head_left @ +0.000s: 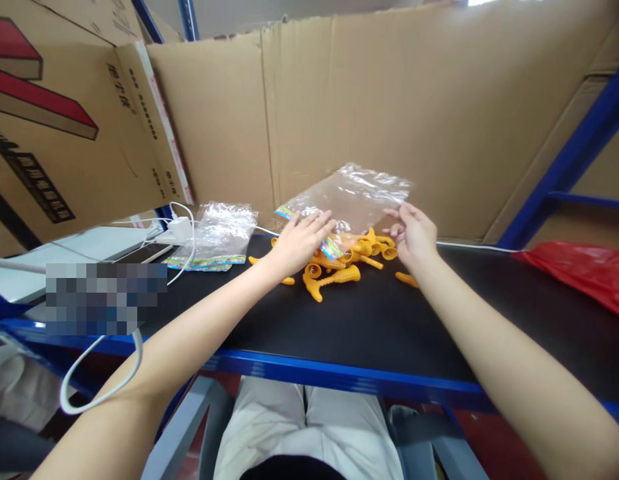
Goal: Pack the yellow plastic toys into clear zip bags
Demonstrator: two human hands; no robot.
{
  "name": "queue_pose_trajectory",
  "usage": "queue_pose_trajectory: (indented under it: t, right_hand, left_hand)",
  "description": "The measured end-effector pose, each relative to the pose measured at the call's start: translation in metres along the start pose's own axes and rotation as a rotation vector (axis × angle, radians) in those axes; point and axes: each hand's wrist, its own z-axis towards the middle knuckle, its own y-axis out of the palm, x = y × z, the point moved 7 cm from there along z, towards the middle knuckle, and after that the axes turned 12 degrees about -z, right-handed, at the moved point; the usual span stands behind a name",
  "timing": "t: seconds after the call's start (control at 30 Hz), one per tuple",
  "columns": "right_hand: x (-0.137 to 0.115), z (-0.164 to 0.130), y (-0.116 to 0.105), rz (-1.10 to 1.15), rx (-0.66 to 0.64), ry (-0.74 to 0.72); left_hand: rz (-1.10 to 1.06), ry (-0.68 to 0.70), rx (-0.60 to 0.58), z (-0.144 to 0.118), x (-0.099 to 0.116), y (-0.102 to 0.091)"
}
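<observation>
Stack of clear bags [219, 235] lies at nine o'clock of the work. Left hand [299, 239] and right hand [413, 232], set apart, each pinch an edge of a clear plastic bag [354, 197], raised above the yellow toy trumpets [342, 263] on the black shelf top [339, 327]. Red bag [584, 270] at three o'clock.

Black bench [339, 333]: orange toys [334, 267], bag stack [216, 233].

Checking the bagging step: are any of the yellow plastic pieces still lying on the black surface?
Yes, a pile of yellow pieces lies on the black surface under the clear bag.
</observation>
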Motion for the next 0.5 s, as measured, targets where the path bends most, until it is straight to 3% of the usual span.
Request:
queue_pose_trajectory:
  t: [0.1, 0.2, 0.37, 0.5]
  right_hand:
    - [0.000, -0.003, 0.006, -0.051, -0.079, -0.028]
    - [0.002, -0.006, 0.010, -0.105, -0.113, -0.055]
    - [0.005, -0.009, 0.014, -0.170, -0.140, -0.075]
    - [0.008, -0.010, 0.016, -0.193, -0.149, -0.064]
  left_hand:
    - [0.031, -0.174, 0.012, -0.007, -0.032, -0.010]
    - [0.074, -0.349, -0.046, -0.030, -0.071, -0.013]
    - [0.158, -0.639, -0.289, -0.092, -0.140, -0.001]
    - [0.081, -0.844, -0.575, -0.139, -0.181, 0.019]
